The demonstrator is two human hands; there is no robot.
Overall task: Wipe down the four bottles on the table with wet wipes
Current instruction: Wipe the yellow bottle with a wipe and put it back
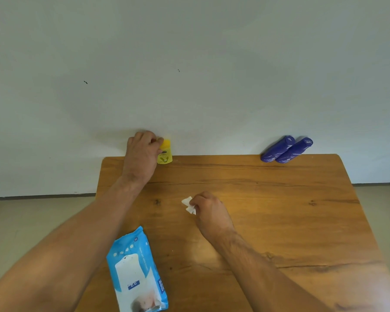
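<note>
Table (268, 212): wooden, grain running side to side; its far edge meets the wall (189, 64), and the near edge is cut off by the frame.
Left hand (141, 157): reaches to the far edge, back of the hand up, fingers curled. One fingertip touches the cap of the yellow bottle (165, 154). The palm side is hidden, so I cannot tell whether it grips that bottle, holds something else, or only rests there.
Yellow bottle: upright at the far edge, just right of the left hand. The label print is too small to read.
Right hand (208, 212): mid-table, fingers curled round a crumpled white wet wipe (188, 205). Only the wipe's left part sticks out past the fingers; the rest is hidden in the fist.
First purple bottle (277, 149) and second purple bottle (294, 150): side by side and touching at the far right edge, well apart from both hands. They look tilted rightward, which may be lens distortion; their white print is unreadable.
Bottle count: three made out; anything behind the left hand is hidden.
Wipes pack (136, 271): blue and white, lying flat near the table's near edge between the forearms, bottom end cut off.
Floor (20, 221): pale, seen left of the table.
</note>
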